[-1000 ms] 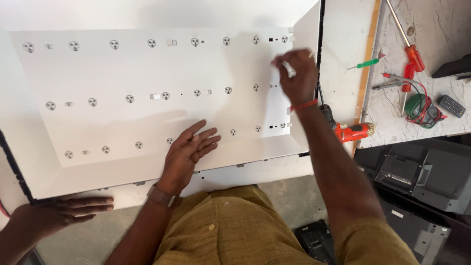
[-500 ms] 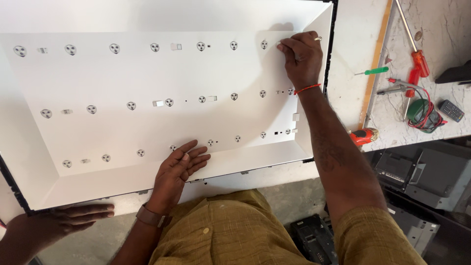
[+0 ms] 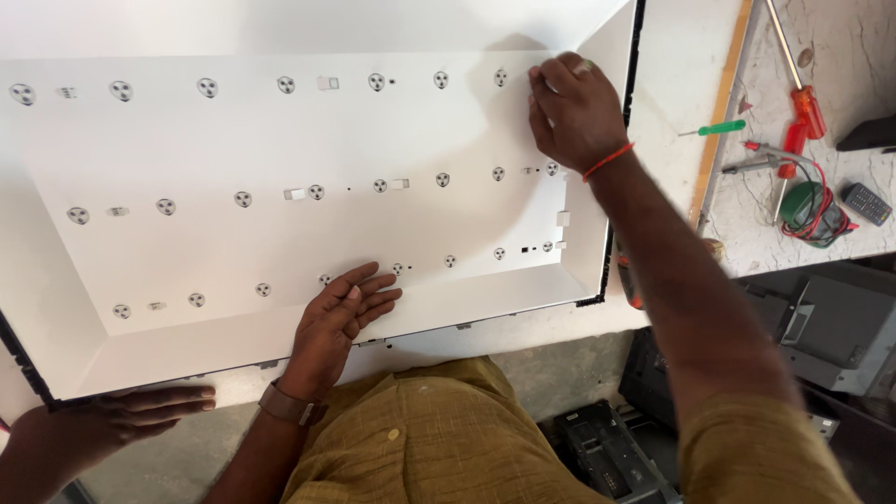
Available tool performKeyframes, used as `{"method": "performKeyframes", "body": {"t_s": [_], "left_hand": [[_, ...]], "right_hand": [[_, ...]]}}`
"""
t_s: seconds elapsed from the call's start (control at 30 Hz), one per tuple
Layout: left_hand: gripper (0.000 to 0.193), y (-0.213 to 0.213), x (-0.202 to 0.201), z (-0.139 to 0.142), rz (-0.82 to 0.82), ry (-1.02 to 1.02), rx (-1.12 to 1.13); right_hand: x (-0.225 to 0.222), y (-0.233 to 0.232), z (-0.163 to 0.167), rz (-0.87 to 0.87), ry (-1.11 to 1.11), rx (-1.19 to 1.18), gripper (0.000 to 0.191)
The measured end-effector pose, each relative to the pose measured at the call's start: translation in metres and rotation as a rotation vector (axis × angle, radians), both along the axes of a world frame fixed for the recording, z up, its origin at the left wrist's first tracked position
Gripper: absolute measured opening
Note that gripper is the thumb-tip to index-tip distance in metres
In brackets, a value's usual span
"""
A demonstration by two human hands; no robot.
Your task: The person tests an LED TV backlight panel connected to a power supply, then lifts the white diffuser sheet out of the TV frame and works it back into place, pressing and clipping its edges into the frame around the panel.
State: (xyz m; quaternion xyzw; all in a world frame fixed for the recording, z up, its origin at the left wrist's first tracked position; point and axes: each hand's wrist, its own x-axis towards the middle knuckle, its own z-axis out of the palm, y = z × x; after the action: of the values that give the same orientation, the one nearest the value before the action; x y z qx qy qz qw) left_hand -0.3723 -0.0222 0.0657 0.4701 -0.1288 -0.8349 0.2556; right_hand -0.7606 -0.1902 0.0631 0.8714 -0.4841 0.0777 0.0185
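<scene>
The wide white reflector sheet (image 3: pixel 280 140) dotted with round lenses lies with its long axis nine to three. The left hand (image 3: pixel 341 313) presses flat, fingers spread, at six; the right hand (image 3: pixel 574 112), fingers curled, presses its two o'clock corner.

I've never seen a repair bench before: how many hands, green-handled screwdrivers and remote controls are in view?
Hands: 3 (left hand, right hand, another person's hand)
Green-handled screwdriver: 1
Remote control: 1
Total: 5
</scene>
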Motion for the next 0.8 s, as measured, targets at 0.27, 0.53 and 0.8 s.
{"method": "performKeyframes", "body": {"t_s": [0.27,0.53,0.8], "left_hand": [[0.045,-0.004,-0.026,0.019,-0.015,0.073,0.036],[0.064,-0.021,-0.033,0.024,0.051,0.358,-0.040],[0.080,-0.004,-0.048,0.016,0.053,0.296,0.068]], "right_hand": [[-0.006,0.000,0.016,-0.083,-0.081,0.158,0.020],[0.125,0.138,0.052,-0.391,-0.661,0.297,0.033],[0.178,0.191,0.057,-0.236,-0.698,0.457,0.028]]}}
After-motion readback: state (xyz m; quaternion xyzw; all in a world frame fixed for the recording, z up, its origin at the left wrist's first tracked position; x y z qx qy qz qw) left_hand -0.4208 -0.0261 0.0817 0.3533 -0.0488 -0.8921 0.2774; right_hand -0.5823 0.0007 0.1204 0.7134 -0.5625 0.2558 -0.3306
